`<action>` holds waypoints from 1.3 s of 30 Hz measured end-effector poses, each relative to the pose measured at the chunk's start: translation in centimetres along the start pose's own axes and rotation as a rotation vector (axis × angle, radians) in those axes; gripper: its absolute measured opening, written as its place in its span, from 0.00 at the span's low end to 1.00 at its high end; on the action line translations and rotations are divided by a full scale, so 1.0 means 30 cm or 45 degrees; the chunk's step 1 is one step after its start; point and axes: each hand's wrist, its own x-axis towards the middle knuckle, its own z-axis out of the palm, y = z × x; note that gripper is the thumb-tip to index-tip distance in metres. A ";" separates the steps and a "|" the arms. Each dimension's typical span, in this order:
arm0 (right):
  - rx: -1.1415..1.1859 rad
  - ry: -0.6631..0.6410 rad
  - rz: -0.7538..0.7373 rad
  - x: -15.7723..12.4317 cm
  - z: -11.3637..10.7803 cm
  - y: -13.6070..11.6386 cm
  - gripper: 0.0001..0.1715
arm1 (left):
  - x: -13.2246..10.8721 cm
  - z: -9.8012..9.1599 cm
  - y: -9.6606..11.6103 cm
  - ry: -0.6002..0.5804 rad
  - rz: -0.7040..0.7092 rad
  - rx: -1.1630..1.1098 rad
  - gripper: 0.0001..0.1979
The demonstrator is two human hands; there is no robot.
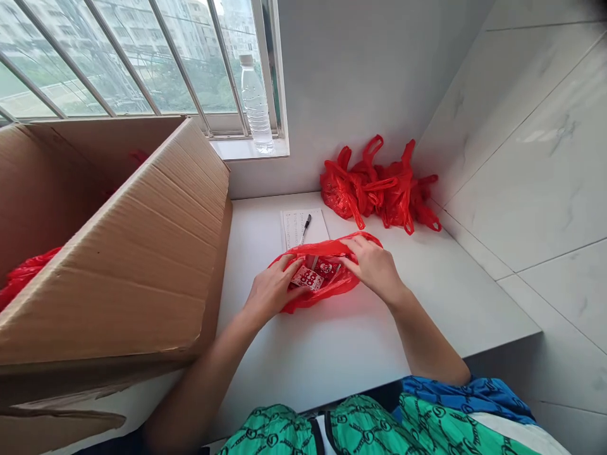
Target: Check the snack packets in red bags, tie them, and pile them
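Note:
A red plastic bag [327, 292] lies on the white table in front of me with its mouth spread wide. Inside it are small red-and-white printed packets [309, 278], partly covered by the bag's folds. My left hand [272, 289] grips the left side of the bag's rim, thumb toward the packets. On the opposite side, my right hand [374, 265] holds the rim, its fingers reaching over the edge into the opening. Some fingertips are hidden by the plastic.
A large open cardboard box [156, 253] with red plastic inside stands at left. Several tied red bags [365, 183] sit against the back wall. A notebook [294, 224] with a pen [306, 227] lies behind the bag. A water bottle [257, 107] stands on the windowsill.

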 end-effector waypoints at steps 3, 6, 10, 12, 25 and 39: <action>0.101 0.045 -0.094 0.020 0.024 -0.030 0.11 | 0.009 0.026 0.000 0.065 -0.001 -0.051 0.16; 0.085 -0.126 -0.113 0.029 0.086 -0.037 0.08 | 0.012 0.068 -0.006 0.022 0.008 -0.057 0.17; 0.024 -0.166 -0.086 0.024 0.146 -0.025 0.16 | 0.009 0.099 -0.021 0.002 -0.020 -0.101 0.23; 0.094 -0.195 -0.083 0.021 0.150 -0.016 0.16 | 0.007 0.102 -0.027 0.015 -0.011 -0.149 0.24; 0.956 0.015 -0.302 -0.005 0.090 -0.077 0.18 | -0.011 0.049 0.037 0.463 0.062 -0.656 0.13; 1.922 -0.236 0.160 -0.006 0.132 -0.095 0.16 | -0.027 0.053 0.077 0.411 -0.376 -1.667 0.18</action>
